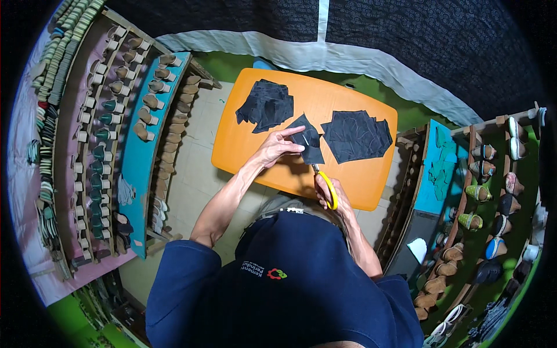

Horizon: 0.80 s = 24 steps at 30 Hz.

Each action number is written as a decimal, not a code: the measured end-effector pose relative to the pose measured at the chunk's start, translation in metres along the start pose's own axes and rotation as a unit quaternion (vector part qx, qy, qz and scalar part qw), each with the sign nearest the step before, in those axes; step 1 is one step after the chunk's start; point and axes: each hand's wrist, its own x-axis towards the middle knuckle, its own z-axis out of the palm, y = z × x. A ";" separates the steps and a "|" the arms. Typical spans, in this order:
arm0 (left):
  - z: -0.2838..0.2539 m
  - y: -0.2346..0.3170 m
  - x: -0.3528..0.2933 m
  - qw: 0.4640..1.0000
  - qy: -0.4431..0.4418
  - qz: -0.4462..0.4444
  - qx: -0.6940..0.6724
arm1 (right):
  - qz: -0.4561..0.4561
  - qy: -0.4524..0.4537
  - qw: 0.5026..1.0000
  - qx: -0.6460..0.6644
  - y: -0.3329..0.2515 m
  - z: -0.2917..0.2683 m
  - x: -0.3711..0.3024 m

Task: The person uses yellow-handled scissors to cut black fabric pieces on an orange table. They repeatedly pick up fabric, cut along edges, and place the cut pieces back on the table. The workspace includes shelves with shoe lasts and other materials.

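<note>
My left hand (279, 147) pinches a small black cut piece of fabric (313, 152) over the middle of the orange table (313, 93). Fingers of that hand lie on its left side, and light marks show on its face. In my right hand (337, 197) is a pair of scissors with yellow handles (330, 189). Their blades point up at the lower edge of the held piece; how far they are parted is too small to tell. Flat on the table lie a left pile of black fabric pieces (267, 105) and a wider right pile of black fabric pieces (357, 136).
Left of the table stand racks with rows of shoe lasts (152, 101) and a blue panel (139, 174). At the right, a shelf holds several shoes (478, 193) beside another blue panel (441, 153). A dark patterned curtain (406, 40) hangs behind the table.
</note>
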 end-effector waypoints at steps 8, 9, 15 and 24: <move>-0.015 0.004 0.002 1.000 0.017 0.010 0.021 | -0.007 -0.019 0.999 -0.026 -0.002 -0.008 -0.004; -0.017 0.009 0.002 1.000 0.002 -0.010 0.016 | -0.006 -0.032 0.999 -0.015 0.002 -0.010 -0.003; -0.022 0.029 0.004 0.987 -0.097 -0.077 0.105 | 0.015 -0.049 0.998 -0.040 -0.002 -0.012 -0.005; -0.018 0.034 0.004 0.977 -0.133 -0.070 0.153 | 0.021 -0.089 0.995 -0.039 0.004 -0.015 0.006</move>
